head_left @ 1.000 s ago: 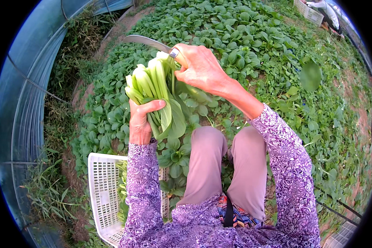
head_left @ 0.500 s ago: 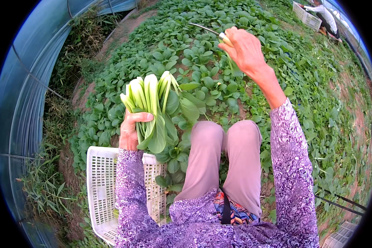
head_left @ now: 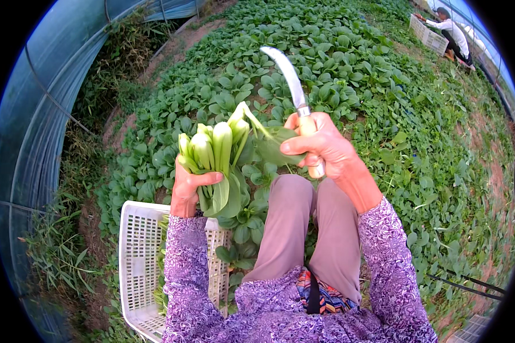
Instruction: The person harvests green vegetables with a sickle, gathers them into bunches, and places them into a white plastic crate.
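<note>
A bunch of leafy greens with thick pale stems is gripped in my left hand, cut ends up and leaves hanging down. The thumb lies across the stems. My right hand is closed around the light wooden handle of a curved sickle knife, its blade pointing up and away to the left. A broad green leaf stretches between the bunch and my right fingers, which seem to pinch it along with the handle. Its bent stem still rises from the bunch's right side.
A white slatted crate with some greens inside stands at my left, below my forearm. Leafy plants grow thickly ahead. Blue plastic sheeting walls the left side. Far right, a person crouches by another white crate.
My right hand has come down and toward me with the knife, the blade now showing broadside. It has reached a leaf of the bunch. My left hand has dropped slightly.
</note>
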Motion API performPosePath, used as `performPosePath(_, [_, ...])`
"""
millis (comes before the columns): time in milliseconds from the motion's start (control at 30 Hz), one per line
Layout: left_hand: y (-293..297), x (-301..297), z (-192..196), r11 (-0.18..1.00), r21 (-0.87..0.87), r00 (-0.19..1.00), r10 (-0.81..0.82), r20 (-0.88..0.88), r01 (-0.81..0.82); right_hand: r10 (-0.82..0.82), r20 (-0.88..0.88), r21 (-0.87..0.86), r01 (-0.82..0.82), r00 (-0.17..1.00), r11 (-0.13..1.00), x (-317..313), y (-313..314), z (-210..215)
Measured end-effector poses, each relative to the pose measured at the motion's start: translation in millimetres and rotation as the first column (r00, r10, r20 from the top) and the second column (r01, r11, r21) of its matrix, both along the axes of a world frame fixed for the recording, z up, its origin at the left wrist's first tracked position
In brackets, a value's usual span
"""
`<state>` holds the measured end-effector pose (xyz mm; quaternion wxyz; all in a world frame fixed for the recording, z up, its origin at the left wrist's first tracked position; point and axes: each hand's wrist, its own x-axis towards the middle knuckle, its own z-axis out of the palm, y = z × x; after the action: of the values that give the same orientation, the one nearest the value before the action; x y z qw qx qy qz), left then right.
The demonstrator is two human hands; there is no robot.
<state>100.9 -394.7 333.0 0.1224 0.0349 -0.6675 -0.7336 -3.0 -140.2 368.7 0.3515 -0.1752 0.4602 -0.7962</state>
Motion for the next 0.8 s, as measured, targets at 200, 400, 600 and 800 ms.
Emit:
performPosePath(200, [-39.0, 19.7, -16.0, 0.902, -0.420, 0.995, -0.100, 0.018, 0.098, -0.170, 0.094, -0.272, 0.190, 0.981, 0.943, -29.2, 51.0, 18.7])
performPosePath(400, [-28.0, 52.3, -32.5, 0.948, 0.312, 0.996, -0.075, 0.041, 0.058, 0.190, -0.921, -0.205, 0.838, -0.340, 0.506, -76.6, 56.6, -35.2])
performPosePath(600, [-3.2, 51.1, -56.7, 0.724, 0.643, 0.967, -0.153, -0.204, 0.251, -0.023, -0.514, 0.256, 0.179, 0.857, 0.950, -8.4, -44.2, -14.2])
performPosePath(800, [12.6, 80.3, -44.5, 0.472, 0.850, 0.969, -0.191, -0.158, 0.231, -0.106, -0.404, 0.049, 0.137, 0.909, 0.989, 48.9, -105.6, -8.8])
